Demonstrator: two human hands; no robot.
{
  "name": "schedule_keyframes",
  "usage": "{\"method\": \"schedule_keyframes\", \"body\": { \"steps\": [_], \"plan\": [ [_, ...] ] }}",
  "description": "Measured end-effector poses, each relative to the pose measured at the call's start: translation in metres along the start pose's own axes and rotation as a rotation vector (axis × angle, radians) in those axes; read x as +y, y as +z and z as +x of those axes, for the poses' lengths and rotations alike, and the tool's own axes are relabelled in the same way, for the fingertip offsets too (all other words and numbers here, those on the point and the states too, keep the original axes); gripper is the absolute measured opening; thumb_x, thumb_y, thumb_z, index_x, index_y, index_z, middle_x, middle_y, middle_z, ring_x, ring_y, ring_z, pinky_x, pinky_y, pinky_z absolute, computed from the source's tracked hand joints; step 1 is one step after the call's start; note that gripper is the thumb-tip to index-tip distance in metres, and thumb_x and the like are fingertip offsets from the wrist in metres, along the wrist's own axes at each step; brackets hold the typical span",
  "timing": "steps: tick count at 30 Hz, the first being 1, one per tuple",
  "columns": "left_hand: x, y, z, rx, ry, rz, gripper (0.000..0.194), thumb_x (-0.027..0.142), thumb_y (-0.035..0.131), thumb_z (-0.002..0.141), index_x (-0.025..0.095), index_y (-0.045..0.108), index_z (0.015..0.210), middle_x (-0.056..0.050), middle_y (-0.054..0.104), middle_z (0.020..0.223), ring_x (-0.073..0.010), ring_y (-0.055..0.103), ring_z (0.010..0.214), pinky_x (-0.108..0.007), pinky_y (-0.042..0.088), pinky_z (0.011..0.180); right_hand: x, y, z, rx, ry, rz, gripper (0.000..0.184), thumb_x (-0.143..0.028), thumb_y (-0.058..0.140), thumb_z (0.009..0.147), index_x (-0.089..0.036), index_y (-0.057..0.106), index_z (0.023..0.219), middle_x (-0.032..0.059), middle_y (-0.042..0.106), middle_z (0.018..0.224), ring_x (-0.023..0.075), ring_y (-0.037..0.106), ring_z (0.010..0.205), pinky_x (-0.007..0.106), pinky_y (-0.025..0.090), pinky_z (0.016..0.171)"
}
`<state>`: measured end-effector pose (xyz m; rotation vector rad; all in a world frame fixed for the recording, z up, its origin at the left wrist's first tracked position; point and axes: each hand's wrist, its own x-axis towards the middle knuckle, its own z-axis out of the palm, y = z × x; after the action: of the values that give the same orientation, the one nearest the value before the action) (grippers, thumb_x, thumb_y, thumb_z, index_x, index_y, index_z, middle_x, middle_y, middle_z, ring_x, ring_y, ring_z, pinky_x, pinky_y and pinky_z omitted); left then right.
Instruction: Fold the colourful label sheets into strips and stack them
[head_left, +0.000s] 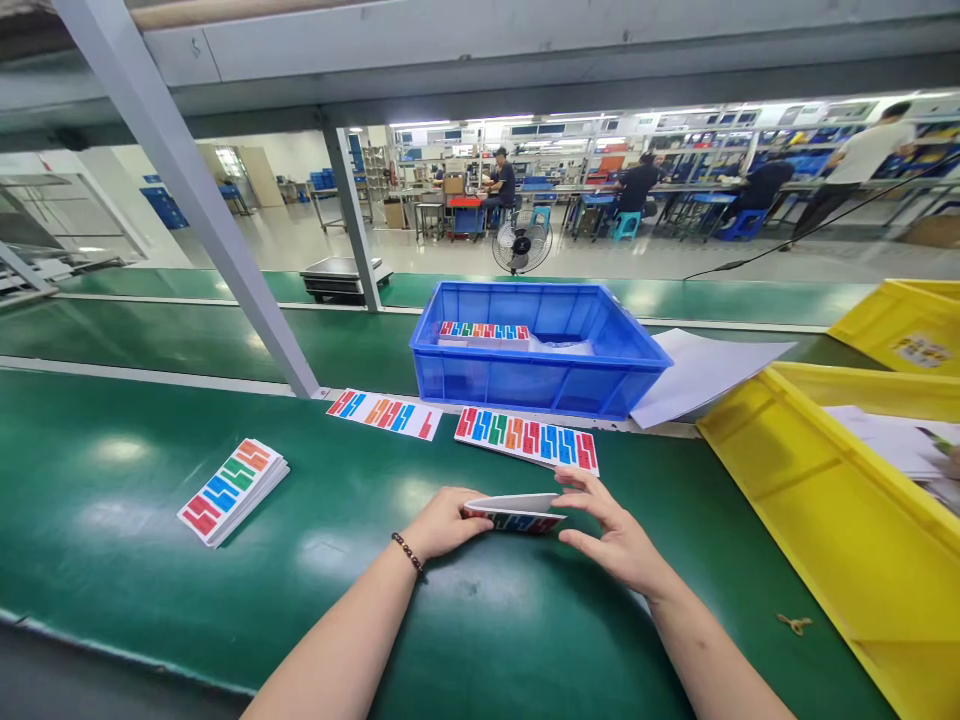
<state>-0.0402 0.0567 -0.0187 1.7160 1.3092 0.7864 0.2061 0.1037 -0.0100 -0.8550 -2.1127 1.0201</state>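
My left hand [452, 522], with a beaded bracelet at the wrist, grips the left end of a folded printed card [517, 521] between thumb and fingers. The card shows coloured block shapes on its near face and white inside. At its right end my right hand [604, 527] has its fingers apart, the fingertips close to the card's edge; whether they touch it I cannot tell. Just beyond lies a long stack of printed cards [525, 440], with a partly printed strip [386, 414] to its left. Another stack of folded cards [234, 491] rests at the left.
Behind the cards stands a blue bin [536, 380] holding more printed cards. Yellow bins [817, 530] with papers line the right side. Beside the blue bin are white sheets [697, 370]. A rubber band [793, 624] lies on the green table [112, 580]. A grey post [202, 200] rises at left.
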Motion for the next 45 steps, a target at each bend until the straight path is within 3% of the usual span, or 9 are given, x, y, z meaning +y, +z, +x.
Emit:
{"method": "schedule_keyframes", "body": {
  "steps": [8, 16, 19, 24, 28, 31, 37, 40, 45],
  "plan": [
    [-0.003, -0.001, 0.000, -0.003, -0.080, -0.186, 0.020, 0.030, 0.062, 0.067, 0.011, 0.064, 0.061, 0.000, 0.059, 0.057, -0.0102, 0.048, 0.055, -0.022, 0.038, 0.055, -0.001, 0.004, 0.004, -0.178, 0.137, 0.051, 0.022, -0.037, 0.056, 0.077, -0.020, 0.069, 0.070, 0.0112, 0.042, 0.131, 0.0302, 0.040, 0.120, 0.049, 0.026, 0.101],
    [0.003, 0.015, -0.017, -0.434, -0.237, -0.965, 0.038, 0.031, 0.084, 0.034, 0.008, 0.069, 0.060, -0.009, 0.069, 0.061, -0.0166, 0.058, 0.053, -0.032, 0.048, 0.063, -0.023, 0.011, 0.001, -0.471, 0.067, 0.618, 0.031, -0.048, 0.067, 0.065, -0.019, 0.073, 0.072, 0.0105, 0.057, 0.117, 0.0298, 0.040, 0.121, 0.042, 0.035, 0.096],
    [0.007, 0.018, -0.013, -0.267, -0.245, -1.062, 0.044, 0.031, 0.083, 0.039, 0.008, 0.070, 0.074, -0.011, 0.071, 0.071, -0.0206, 0.063, 0.064, -0.035, 0.049, 0.070, -0.018, 0.016, 0.003, -0.197, 0.121, 0.459, 0.027, -0.043, 0.061, 0.072, -0.018, 0.070, 0.070, 0.0113, 0.048, 0.129, 0.0302, 0.044, 0.117, 0.043, 0.039, 0.092],
    [0.017, 0.030, -0.002, 0.091, -0.256, -0.906, 0.045, 0.039, 0.076, 0.053, 0.008, 0.068, 0.085, -0.011, 0.070, 0.081, -0.0208, 0.064, 0.075, -0.033, 0.048, 0.076, -0.010, 0.032, 0.007, 0.481, 0.020, -0.283, 0.028, -0.019, 0.054, 0.072, -0.020, 0.047, 0.045, 0.0105, 0.052, 0.125, 0.0332, 0.038, 0.119, 0.054, 0.030, 0.094],
    [0.021, 0.038, -0.005, 0.185, -0.195, -0.674, 0.047, 0.049, 0.068, 0.061, 0.009, 0.068, 0.087, -0.010, 0.070, 0.085, -0.0213, 0.062, 0.077, -0.032, 0.047, 0.075, -0.014, 0.037, 0.007, 0.626, -0.080, -0.431, 0.028, -0.014, 0.054, 0.070, -0.020, 0.045, 0.044, 0.0091, 0.055, 0.122, 0.0339, 0.037, 0.119, 0.056, 0.028, 0.095],
    [0.021, 0.033, -0.012, 0.086, -0.186, -0.780, 0.048, 0.049, 0.069, 0.059, 0.009, 0.068, 0.085, -0.011, 0.070, 0.082, -0.0230, 0.064, 0.076, -0.035, 0.048, 0.075, -0.018, 0.026, 0.004, 0.434, 0.025, -0.081, 0.024, -0.025, 0.056, 0.074, -0.020, 0.057, 0.050, 0.0087, 0.056, 0.121, 0.0309, 0.043, 0.115, 0.051, 0.034, 0.094],
    [0.021, 0.023, -0.025, -0.414, -0.121, -1.117, 0.049, 0.040, 0.080, 0.044, 0.006, 0.070, 0.077, -0.016, 0.070, 0.077, -0.0280, 0.065, 0.074, -0.039, 0.048, 0.074, -0.021, 0.014, -0.003, -0.256, 0.067, 0.685, 0.027, -0.047, 0.070, 0.061, -0.021, 0.073, 0.068, 0.0088, 0.055, 0.122, 0.0319, 0.045, 0.115, 0.044, 0.041, 0.091],
    [0.018, 0.023, -0.021, -0.261, -0.145, -1.083, 0.048, 0.041, 0.079, 0.049, 0.006, 0.069, 0.080, -0.015, 0.070, 0.079, -0.0261, 0.065, 0.074, -0.037, 0.049, 0.073, -0.021, 0.016, -0.002, -0.036, 0.126, 0.562, 0.024, -0.044, 0.066, 0.065, -0.022, 0.073, 0.071, 0.0083, 0.050, 0.128, 0.0317, 0.042, 0.118, 0.045, 0.040, 0.092],
    [0.021, 0.027, -0.010, -0.012, -0.172, -0.891, 0.045, 0.040, 0.075, 0.056, 0.009, 0.067, 0.087, -0.011, 0.070, 0.084, -0.0201, 0.064, 0.074, -0.031, 0.049, 0.073, -0.022, 0.026, 0.004, 0.545, 0.081, -0.183, 0.020, -0.024, 0.057, 0.070, -0.020, 0.058, 0.050, 0.0069, 0.049, 0.128, 0.0299, 0.038, 0.118, 0.049, 0.032, 0.097]
  ]
}}
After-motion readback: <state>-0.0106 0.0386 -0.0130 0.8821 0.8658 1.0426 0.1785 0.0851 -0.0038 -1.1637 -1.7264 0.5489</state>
